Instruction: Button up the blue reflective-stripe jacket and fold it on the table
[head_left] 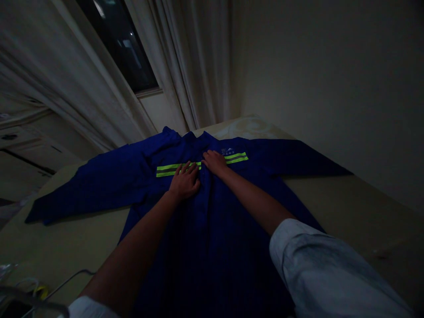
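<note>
A dark blue work jacket lies spread out, front side up, with both sleeves stretched sideways. Across its chest runs a yellow-green reflective strip, and a small pale logo sits just above the strip's right part. My left hand rests flat on the chest, its fingers apart over the left part of the strip. Close beside it, my right hand has its fingers bent together at the front placket, gripping the cloth there. The dim light hides the fingertips' exact hold.
Under the jacket is a pale bed. Long curtains hang behind it around a dark window. A bare wall borders the right side. At the lower left lie a cable and some dark and yellow items.
</note>
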The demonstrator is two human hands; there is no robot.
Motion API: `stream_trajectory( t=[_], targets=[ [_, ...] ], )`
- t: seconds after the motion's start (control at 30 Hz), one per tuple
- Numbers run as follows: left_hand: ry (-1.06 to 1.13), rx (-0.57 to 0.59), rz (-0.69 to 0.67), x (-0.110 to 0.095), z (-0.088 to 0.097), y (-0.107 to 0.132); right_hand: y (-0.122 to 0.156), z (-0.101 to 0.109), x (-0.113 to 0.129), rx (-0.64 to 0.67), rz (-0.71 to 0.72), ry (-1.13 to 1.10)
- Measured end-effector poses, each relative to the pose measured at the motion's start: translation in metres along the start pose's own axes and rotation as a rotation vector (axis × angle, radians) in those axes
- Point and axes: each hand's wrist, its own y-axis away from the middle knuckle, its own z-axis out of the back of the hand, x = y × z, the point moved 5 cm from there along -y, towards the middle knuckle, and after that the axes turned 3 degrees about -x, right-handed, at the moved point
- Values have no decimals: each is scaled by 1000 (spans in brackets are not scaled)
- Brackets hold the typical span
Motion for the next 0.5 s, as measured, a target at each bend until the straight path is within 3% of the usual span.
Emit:
stream_trajectory(
  t=[0.23, 0.5],
  targets=[
    [91, -155, 74, -1, -5, -8, -1, 0, 2, 39, 13, 43],
    [105, -144, 132, 2, -17, -6, -4, -1, -4, 32, -34, -11]
  ],
)
